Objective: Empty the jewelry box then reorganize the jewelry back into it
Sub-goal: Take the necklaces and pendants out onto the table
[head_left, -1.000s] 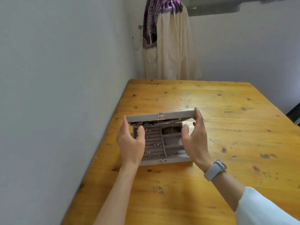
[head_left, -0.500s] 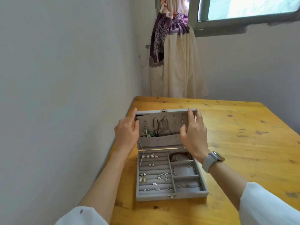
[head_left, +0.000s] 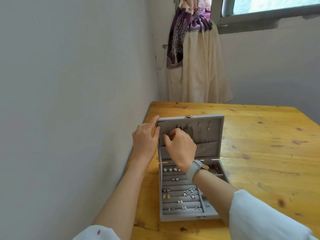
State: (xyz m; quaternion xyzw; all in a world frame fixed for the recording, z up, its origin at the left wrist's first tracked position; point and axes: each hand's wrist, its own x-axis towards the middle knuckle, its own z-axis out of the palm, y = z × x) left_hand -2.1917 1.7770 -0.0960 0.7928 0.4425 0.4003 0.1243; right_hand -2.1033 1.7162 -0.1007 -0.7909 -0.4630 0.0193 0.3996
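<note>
A grey velvet jewelry box (head_left: pixel 181 217) lies open on the wooden table, its lid (head_left: pixel 215 135) standing upright. Several earrings (head_left: pixel 188 194) and studs sit in the ring rolls of the tray. Necklaces (head_left: pixel 208 134) hang inside the lid above a pocket. My left hand (head_left: pixel 145 141) grips the lid's left edge. My right hand (head_left: pixel 180 147) reaches across into the lid, fingers pinched on a necklace (head_left: pixel 167 134) at the lid's left side. My right forearm hides part of the tray's right compartments, where a reddish bracelet (head_left: pixel 213 168) shows.
The wooden table (head_left: pixel 259 153) stretches to the right and behind the box. A white wall runs close along the table's left edge. A curtain (head_left: pixel 195 66) hangs in the corner under a window.
The lid has gone from nearly closed to fully upright. My right hand left the lid's right edge and moved left into the lid, closing on a necklace. The camera view tilted up.
</note>
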